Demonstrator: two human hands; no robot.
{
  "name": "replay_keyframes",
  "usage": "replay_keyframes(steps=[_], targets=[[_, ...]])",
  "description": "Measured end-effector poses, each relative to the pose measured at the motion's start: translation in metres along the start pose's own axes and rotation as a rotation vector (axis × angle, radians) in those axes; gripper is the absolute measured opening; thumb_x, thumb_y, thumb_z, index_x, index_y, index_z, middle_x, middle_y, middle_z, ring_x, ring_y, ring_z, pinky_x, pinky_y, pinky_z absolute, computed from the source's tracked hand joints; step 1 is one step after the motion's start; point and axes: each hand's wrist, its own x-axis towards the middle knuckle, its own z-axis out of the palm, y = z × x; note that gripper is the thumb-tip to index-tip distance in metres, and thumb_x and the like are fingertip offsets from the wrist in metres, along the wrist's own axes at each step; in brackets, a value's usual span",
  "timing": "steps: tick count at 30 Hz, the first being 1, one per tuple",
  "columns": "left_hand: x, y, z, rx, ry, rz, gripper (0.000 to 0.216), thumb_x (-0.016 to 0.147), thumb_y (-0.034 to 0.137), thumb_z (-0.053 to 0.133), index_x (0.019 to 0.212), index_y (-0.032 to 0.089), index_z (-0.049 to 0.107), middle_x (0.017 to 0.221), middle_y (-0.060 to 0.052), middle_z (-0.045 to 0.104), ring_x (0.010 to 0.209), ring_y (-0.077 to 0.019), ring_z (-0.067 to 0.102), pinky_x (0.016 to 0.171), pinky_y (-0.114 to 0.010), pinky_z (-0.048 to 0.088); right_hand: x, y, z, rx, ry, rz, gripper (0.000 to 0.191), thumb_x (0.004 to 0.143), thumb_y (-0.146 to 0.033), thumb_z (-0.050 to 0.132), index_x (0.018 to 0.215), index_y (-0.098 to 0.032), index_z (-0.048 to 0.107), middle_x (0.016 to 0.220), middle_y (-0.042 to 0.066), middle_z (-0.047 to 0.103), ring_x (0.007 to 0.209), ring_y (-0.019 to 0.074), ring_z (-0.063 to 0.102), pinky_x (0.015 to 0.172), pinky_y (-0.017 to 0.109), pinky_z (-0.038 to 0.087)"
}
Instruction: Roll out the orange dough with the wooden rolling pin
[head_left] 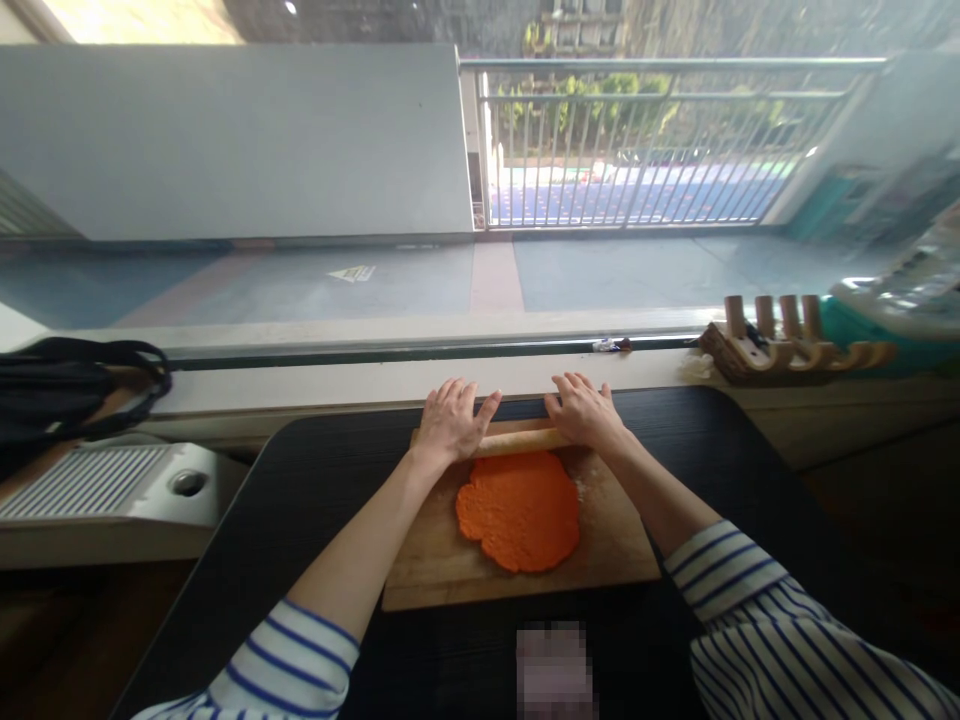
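While a black bag (60, 390) with a looped strap lies at the far left, a white case (180, 485) with a striped top and a round hole sits in front of it. Next comes a dark table (315, 480) with rounded corners, bearing a wooden board (427, 575). The left hand (452, 422) rests palm down over the left end of a rolling pin (517, 442), its fingers stretched forward and its thumb spread. The pin lies crosswise near the board's far edge. Just on the near side of it, a flat, uneven round of orange dough (521, 510) covers the board's middle, with pale powder (589, 485) scattered to its right. The right hand (583, 410), well apart from the left, lies over the pin's other end, fingers likewise extended. Farther right, a wooden rack (787, 355) with upright pegs stands on the windowsill (360, 385).
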Motion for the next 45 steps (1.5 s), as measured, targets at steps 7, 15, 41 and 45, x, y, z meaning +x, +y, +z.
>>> replay_keyframes(steps=[7,15,41,45], targets=[[0.005,-0.001,0.000,0.010,0.026,0.011,0.066,0.093,0.059,0.017,0.121,0.015,0.057,0.130,-0.013,0.056,0.127,-0.0249,0.043,0.107,-0.043,0.029,0.005,-0.003,-0.003,0.009,-0.031,0.052,0.038,0.089,-0.032,0.033,0.117,-0.018,0.053,0.128,0.014,0.055,0.123,0.0275,0.042,0.102,0.064,0.023],[-0.019,0.004,0.002,0.037,-0.043,0.044,0.073,0.090,0.064,0.014,0.131,0.015,0.049,0.141,-0.014,0.046,0.135,-0.0263,0.033,0.110,-0.047,0.023,-0.027,-0.001,0.000,-0.058,0.009,-0.058,0.042,0.094,-0.039,0.028,0.127,-0.022,0.048,0.138,0.011,0.048,0.132,0.0264,0.035,0.104,0.061,0.022],[-0.124,0.029,0.001,0.098,0.043,0.187,0.072,0.093,0.057,0.018,0.135,0.005,0.045,0.141,-0.017,0.044,0.135,-0.0262,0.035,0.114,-0.044,0.023,-0.145,-0.001,0.012,-0.095,0.204,-0.197,0.049,0.098,-0.039,0.027,0.136,-0.015,0.046,0.143,0.010,0.043,0.136,0.0228,0.032,0.113,0.047,0.015],[-0.135,0.032,-0.003,0.096,0.040,0.193,0.072,0.094,0.055,0.017,0.134,0.002,0.044,0.143,-0.018,0.042,0.136,-0.0261,0.033,0.115,-0.042,0.022,-0.158,-0.001,0.012,-0.076,0.202,-0.216,0.048,0.098,-0.039,0.028,0.136,-0.015,0.045,0.142,0.009,0.044,0.135,0.0230,0.033,0.114,0.047,0.014]])
